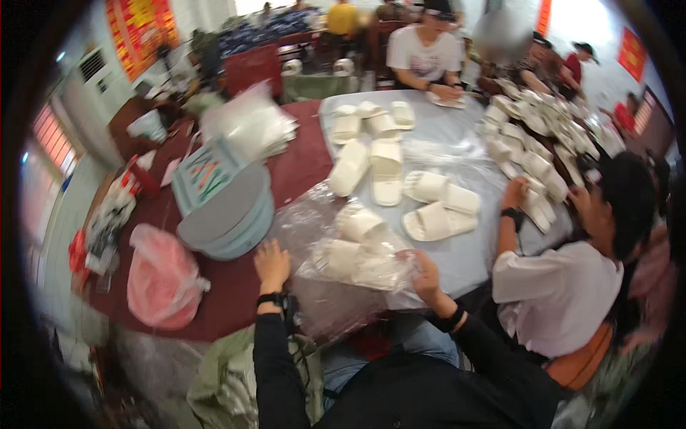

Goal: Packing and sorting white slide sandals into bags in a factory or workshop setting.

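Bagged slippers: a pair of cream, smooth-looking slides (359, 223) with broad rounded straps, lying inside clear film at the near edge of the table, between the person's two hands.
Clear bag: thin, glossy, crumpled plastic (314, 304), catching light in creases and spreading loosely to the left of the slides.
Right hand: closed on the film (426, 279) at the bag's right end, fingers bent around its edge.
Left hand: open (272, 266), fingers spread, gripping nothing visible, between the bag and the tub; whether it touches the film I cannot tell.
Loose slippers: matte cream pairs (386, 171) with thick soles and wide curved straps, set beyond the bag.
Table covering: smooth pale grey sheeting (457, 268) under the loose slippers, dark maroon cover (304, 150) to the left.
Tub: rounded, pale blue-grey container (239, 239) with a flat grey top, just beyond the left hand.
Film stack: flat translucent sheets or bags (250, 125), edges fanned, past the tub.
Pink bundle: soft, bulging translucent bag (164, 279) at the left.
Slipper heap: jumbled cream slides (532, 136) at the right, a white-sleeved co-worker (561, 286) reaching into its near side.
Far side: another person in a white T-shirt (426, 53), hands on a pale item.
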